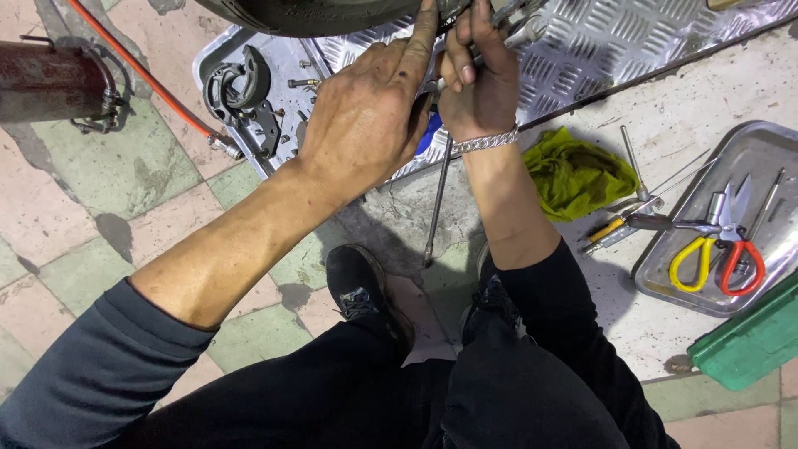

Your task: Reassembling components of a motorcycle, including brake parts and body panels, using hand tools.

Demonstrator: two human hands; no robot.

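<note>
My left hand [366, 112] reaches up to a black tyre [316, 12] at the top edge, its index finger stretched against the rubber. Beside it my right hand [478, 79], with a silver bracelet on the wrist, is closed around a small metal part under the wheel; exactly what it grips is hidden by the fingers. A long thin metal rod [436, 208] hangs down from below my hands toward the floor. Both hands work over a ribbed metal plate [598, 41].
A metal tray [241, 50] at left holds brake shoes [237, 83] and bolts. An orange hose [137, 71] runs to it. A green rag [578, 175], loose tools, a steel tray [765, 150] with yellow- and red-handled cutters and a green box [748, 341] lie at right.
</note>
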